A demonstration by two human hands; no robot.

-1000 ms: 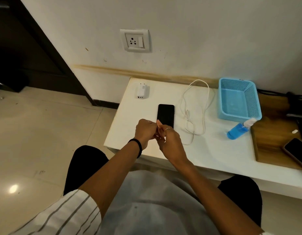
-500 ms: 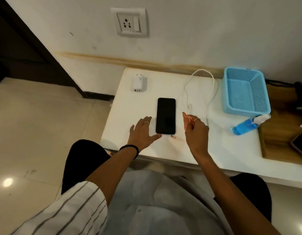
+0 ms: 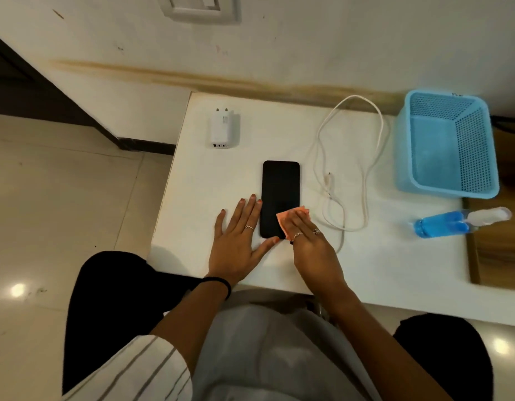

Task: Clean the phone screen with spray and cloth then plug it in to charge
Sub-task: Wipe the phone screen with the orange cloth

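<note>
A black phone (image 3: 280,189) lies face up on the white table (image 3: 395,264). My right hand (image 3: 311,247) presses a small orange cloth (image 3: 291,217) onto the phone's near right corner. My left hand (image 3: 239,241) lies flat on the table, fingers spread along the phone's left edge and thumb at its near edge. A white charging cable (image 3: 351,169) loops to the right of the phone. A white charger plug (image 3: 224,128) lies at the far left of the table. A blue spray bottle (image 3: 453,224) lies on its side at the right.
A light blue mesh basket (image 3: 447,146) stands at the back right. A wall socket (image 3: 201,7) is on the wall above the table. A wooden board (image 3: 496,247) adjoins the table's right end. My knees sit under the near edge.
My hands parted from in front of me. The left one settled beside the phone, and the right one brought the orange cloth down onto the screen. The view moved closer.
</note>
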